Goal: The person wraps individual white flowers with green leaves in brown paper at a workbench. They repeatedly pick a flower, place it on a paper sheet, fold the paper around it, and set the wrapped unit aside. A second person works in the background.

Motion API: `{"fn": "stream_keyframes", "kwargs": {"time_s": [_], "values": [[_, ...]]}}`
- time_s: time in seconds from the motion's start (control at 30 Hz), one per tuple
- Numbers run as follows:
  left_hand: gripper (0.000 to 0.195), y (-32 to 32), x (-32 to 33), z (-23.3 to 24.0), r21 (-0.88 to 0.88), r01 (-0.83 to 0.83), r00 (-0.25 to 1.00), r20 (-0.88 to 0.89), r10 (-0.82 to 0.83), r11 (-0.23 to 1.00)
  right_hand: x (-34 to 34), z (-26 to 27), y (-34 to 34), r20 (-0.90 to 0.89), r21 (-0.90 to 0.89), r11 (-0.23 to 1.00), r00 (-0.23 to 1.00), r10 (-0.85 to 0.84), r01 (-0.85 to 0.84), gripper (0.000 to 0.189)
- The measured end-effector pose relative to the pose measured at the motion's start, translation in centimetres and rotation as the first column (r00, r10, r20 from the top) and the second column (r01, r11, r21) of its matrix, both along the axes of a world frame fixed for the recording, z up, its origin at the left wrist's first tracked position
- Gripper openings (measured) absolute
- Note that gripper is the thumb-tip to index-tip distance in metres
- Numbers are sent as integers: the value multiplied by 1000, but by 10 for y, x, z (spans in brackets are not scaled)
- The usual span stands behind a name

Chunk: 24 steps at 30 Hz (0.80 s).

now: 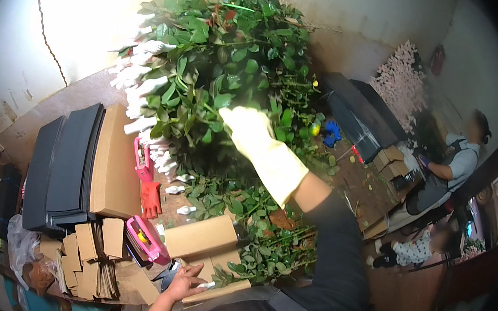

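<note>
My right hand [245,127], in a pale yellow rubber glove, reaches onto a tall heap of leafy rose stems [241,62]; its fingertips meet a green stem, but whether they grip it is unclear. White net sleeves [142,83] cover the flower heads along the heap's left side. My bare left hand [187,281] is low at the table's near edge, fingers spread, beside a white-sleeved bud [206,285] and dark-handled scissors [166,276]. Whether it touches the bud cannot be told. A folded cardboard piece [201,236] lies just beyond, with more leafy stems [265,258] to its right.
Stacked black sheets [74,158], brown cardboard [114,163] and small cardboard pieces [85,256] stand left. Pink tape dispensers [147,239] and a red glove [150,199] lie nearby. Black boxes [360,108] are at right, where a co-worker [455,160] and another person [413,250] sit.
</note>
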<state>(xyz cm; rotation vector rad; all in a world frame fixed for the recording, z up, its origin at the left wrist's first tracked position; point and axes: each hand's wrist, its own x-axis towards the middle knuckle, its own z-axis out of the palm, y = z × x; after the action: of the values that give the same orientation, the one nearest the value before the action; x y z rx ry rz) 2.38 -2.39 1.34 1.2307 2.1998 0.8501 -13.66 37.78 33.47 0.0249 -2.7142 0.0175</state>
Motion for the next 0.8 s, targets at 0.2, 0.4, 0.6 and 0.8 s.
{"fn": "stream_keyframes", "kwargs": {"time_s": [0.2, 0.4, 0.6, 0.8], "values": [[32, 3, -9, -11, 37, 63, 996, -67, -61, 997, 88, -72, 25, 571, -344, 908, 821, 1, 238, 44], [30, 1, -4, -8, 2, 52, 985, -164, -51, 999, 169, -72, 16, 522, -446, 874, 850, 77, 195, 46], [51, 6, -2, 1, 29, -45, 998, -44, 46, 999, 228, -80, -3, 332, -600, 782, 836, 436, -169, 57], [81, 7, 8, -3, 119, -329, 943, 83, 321, 937, 224, -193, -28, 718, -31, 976, 675, 171, -214, 26]]}}
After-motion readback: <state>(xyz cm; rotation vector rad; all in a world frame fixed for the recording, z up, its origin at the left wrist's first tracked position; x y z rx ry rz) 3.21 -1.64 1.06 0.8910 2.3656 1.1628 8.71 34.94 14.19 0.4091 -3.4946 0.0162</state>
